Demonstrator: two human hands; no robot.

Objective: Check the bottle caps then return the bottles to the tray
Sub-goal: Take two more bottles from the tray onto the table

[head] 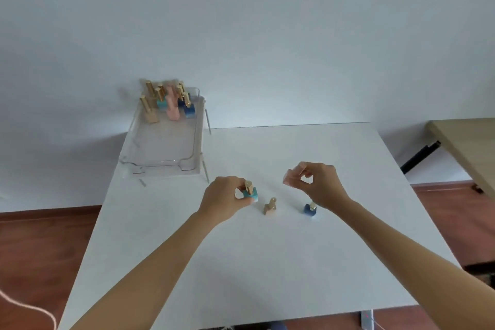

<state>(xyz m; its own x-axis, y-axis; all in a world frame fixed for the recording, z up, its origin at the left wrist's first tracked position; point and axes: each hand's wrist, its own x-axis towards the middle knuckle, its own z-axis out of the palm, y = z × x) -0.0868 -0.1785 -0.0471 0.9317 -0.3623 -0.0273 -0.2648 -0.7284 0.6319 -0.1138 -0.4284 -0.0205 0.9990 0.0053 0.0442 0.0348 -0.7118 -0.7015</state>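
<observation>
My left hand [224, 199] grips a teal bottle [251, 193] with a gold cap, held just above the white table [241, 262]. My right hand [316, 182] holds a pink bottle [288, 179] lifted off the table, its cap hidden by my fingers. A beige bottle [270, 207] and a dark blue bottle [310, 209], both gold-capped, stand on the table between my hands. A clear tray [160, 150] on thin legs sits at the table's far left corner. Several capped bottles [167, 102] stand at its far end.
A wooden table [466, 142] with a black leg stands off to the right. The wall rises right behind the tray. A pale cord [34, 308] lies on the wooden floor at the lower left.
</observation>
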